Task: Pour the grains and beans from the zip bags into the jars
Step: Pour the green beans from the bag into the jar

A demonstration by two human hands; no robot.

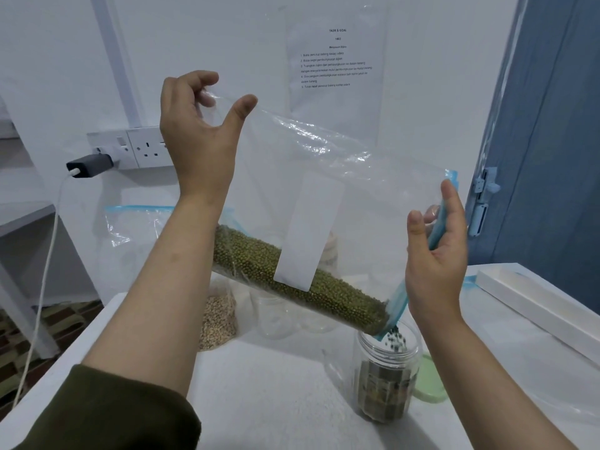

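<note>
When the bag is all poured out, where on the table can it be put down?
The white table looks bare in front, between the left forearm and the clear jar taking the mung beans. It is crowded at the back, with a container of pale grains, empty jars and another zip bag. A green lid lies right of the jar.

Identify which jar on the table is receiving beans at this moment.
The near jar by the green lid: green beans drop into it from the tilted bag's corner. The jars behind stand apart from the stream.
</note>
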